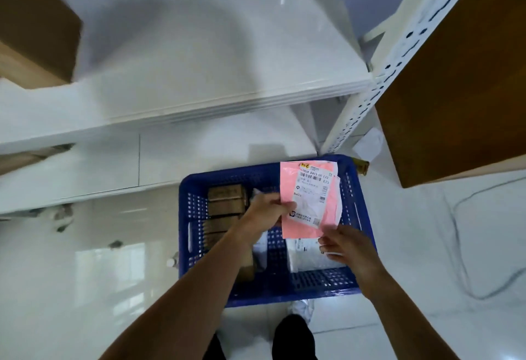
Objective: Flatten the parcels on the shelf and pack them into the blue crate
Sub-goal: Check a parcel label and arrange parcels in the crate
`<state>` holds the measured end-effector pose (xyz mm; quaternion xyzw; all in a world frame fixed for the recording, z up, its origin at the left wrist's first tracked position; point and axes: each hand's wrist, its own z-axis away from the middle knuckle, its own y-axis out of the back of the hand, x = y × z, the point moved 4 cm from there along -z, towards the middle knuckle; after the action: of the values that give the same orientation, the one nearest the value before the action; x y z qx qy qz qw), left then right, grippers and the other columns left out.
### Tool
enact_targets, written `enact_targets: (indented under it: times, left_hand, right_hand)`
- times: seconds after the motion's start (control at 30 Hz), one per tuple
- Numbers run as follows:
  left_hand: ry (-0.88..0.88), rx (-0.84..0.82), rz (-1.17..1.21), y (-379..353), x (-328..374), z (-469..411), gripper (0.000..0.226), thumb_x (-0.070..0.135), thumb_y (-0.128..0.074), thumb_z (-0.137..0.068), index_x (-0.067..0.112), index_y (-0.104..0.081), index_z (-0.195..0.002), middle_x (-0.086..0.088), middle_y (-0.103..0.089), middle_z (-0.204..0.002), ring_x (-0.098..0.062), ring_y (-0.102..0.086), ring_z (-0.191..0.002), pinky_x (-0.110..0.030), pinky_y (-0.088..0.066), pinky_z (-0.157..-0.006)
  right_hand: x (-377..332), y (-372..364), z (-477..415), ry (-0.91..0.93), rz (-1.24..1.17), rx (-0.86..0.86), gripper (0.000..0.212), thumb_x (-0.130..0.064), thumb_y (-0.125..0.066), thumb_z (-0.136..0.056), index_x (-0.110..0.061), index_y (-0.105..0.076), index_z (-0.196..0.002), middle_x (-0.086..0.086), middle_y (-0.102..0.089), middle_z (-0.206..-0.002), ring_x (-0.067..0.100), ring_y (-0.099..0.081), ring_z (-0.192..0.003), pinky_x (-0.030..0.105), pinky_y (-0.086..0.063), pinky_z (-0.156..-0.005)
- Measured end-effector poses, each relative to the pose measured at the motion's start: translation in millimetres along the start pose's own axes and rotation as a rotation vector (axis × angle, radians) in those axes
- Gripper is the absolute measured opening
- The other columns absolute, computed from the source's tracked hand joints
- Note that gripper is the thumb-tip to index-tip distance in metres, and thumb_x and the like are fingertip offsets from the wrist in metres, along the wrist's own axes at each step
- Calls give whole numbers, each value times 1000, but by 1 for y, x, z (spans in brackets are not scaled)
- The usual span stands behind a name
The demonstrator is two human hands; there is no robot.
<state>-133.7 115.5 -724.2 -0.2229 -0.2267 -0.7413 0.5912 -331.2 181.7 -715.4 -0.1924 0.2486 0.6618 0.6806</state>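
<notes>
- From my head view, the left hand (264, 211) pinches the left edge of the pink parcel (299, 226) between thumb and fingers.
- I see the parcel held flat above the right half of the blue crate (256, 294), label (311, 189) facing up.
- The right hand (351, 250) is just under the parcel's lower right corner with its fingers loosely curled. I cannot tell whether it grips the parcel or only sits near it.
- The crate stands on the pale floor just in front of the white shelf (199, 46).
- Inside the crate, brown boxes (225, 200) fill the left side and a white parcel (307, 258) lies at the right, below the pink one.
- A cardboard box (34, 24) sits on the shelf's far left.
</notes>
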Motion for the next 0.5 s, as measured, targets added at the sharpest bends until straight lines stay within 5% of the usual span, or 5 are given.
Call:
enact_targets:
  times: [0.23,0.37,0.5]
  left_hand:
    - [80,-26,-142,-45,-61,-102,15,14,-68,-94,12,-72,-109,-7,-76,-102,-26,-73,-95,-38,-59,-90]
    - [74,-12,-284,-66,-98,-166,11,12,-64,-93,16,-72,-87,-7,-74,-84,-18,-67,-72,-33,-55,-71]
    - [56,-6,-348,-80,-130,-219,17,17,-58,-93,12,-74,-89,-14,-76,-93,-26,-71,-78,-34,-53,-65]
  right_hand:
    - [71,28,-94,-100,1,96,18,-20,-66,-94,-5,-69,-104,12,-73,-83,19,-68,-68,24,-48,-56]
    - [108,36,-155,-106,10,134,15,-18,-63,-95,-5,-71,-100,9,-71,-78,17,-65,-65,26,-49,-57]
    - [141,36,-215,-142,-29,163,15,-16,-61,-96,-3,-69,-99,10,-70,-81,17,-64,-65,29,-50,-61]
